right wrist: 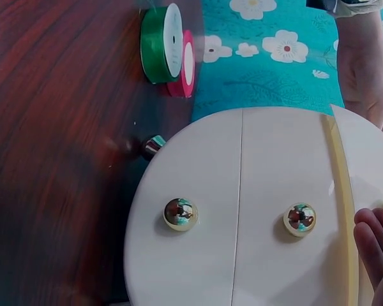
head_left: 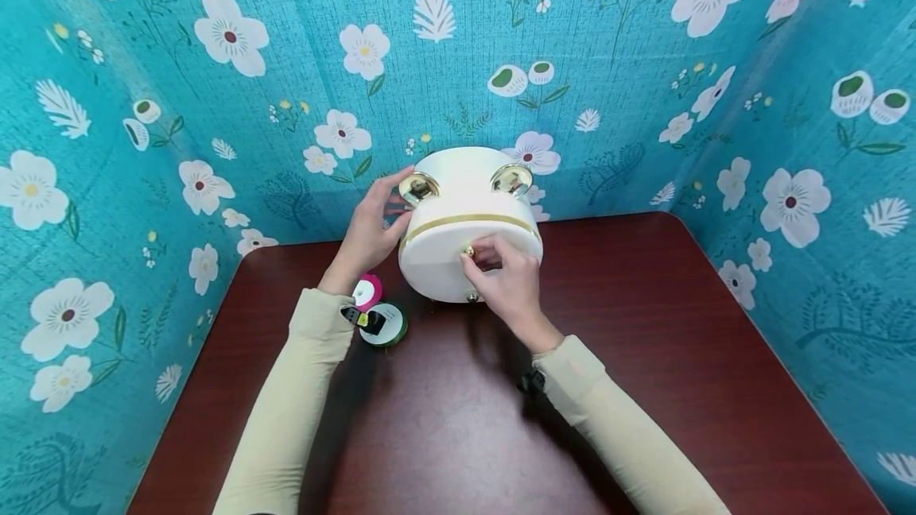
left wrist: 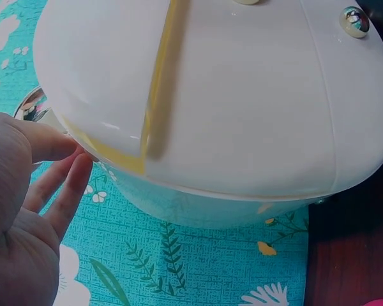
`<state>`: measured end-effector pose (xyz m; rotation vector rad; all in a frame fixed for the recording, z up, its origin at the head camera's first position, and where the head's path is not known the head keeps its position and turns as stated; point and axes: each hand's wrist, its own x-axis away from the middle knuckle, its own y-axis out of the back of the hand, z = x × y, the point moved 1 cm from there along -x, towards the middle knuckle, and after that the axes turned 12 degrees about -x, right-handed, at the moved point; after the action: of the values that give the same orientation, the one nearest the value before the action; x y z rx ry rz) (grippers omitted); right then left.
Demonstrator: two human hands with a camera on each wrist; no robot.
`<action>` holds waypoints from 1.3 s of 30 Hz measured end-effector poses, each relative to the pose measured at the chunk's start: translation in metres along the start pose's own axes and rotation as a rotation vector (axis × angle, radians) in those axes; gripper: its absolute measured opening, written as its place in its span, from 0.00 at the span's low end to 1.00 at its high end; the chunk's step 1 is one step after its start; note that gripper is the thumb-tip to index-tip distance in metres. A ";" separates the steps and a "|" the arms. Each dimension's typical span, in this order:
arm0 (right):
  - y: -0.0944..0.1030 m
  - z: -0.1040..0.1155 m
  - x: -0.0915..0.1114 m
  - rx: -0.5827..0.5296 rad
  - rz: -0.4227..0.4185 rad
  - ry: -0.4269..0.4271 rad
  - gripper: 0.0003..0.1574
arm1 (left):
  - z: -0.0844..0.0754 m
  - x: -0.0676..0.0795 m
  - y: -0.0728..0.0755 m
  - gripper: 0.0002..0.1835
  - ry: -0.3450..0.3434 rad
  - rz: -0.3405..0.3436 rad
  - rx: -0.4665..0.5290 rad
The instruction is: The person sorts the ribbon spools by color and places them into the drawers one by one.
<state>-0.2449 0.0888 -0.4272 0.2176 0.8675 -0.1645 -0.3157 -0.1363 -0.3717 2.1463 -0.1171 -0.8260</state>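
A white, rounded box (head_left: 440,276) with gold trim stands against the cloth. Two shiny gold ear-like rounds (head_left: 511,179) sit on its top. My right hand (head_left: 511,276) pinches a small gold knob (head_left: 469,251) on the front flap; in the right wrist view that hand shows only at the right edge. Below the flap are two more round knobs (right wrist: 180,214) on the front, either side of a seam. My left hand (head_left: 372,225) touches the box's left side beside the ear, its fingers fairly straight; in the left wrist view some fingertips are hidden behind the rim.
Two ribbon spools, one pink (head_left: 368,292) and one green (right wrist: 156,46), lie left of the box near my left wrist. A dark red-brown table (head_left: 644,324) lies under everything. Blue flowered cloth (head_left: 458,62) rises behind and at both sides.
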 end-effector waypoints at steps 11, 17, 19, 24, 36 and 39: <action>-0.002 -0.005 -0.001 0.015 -0.005 -0.013 0.10 | -0.001 0.002 -0.002 0.39 0.004 0.001 0.011; -0.004 -0.007 -0.004 0.013 -0.004 -0.009 0.10 | 0.000 0.002 -0.002 0.39 0.005 0.000 0.003; -0.004 -0.007 -0.005 0.012 -0.002 -0.010 0.10 | 0.000 0.002 -0.002 0.39 0.005 0.000 -0.004; -0.004 -0.008 -0.005 0.012 -0.003 -0.009 0.10 | -0.001 0.002 -0.001 0.38 0.001 0.001 -0.002; -0.005 -0.007 -0.006 0.001 -0.003 -0.004 0.10 | -0.001 0.001 0.000 0.39 -0.004 0.000 -0.013; -0.004 -0.007 -0.005 0.001 0.001 -0.021 0.10 | 0.000 0.001 0.000 0.39 -0.006 -0.002 -0.007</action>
<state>-0.2539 0.0868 -0.4279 0.2173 0.8465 -0.1662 -0.3151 -0.1365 -0.3725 2.1375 -0.1150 -0.8334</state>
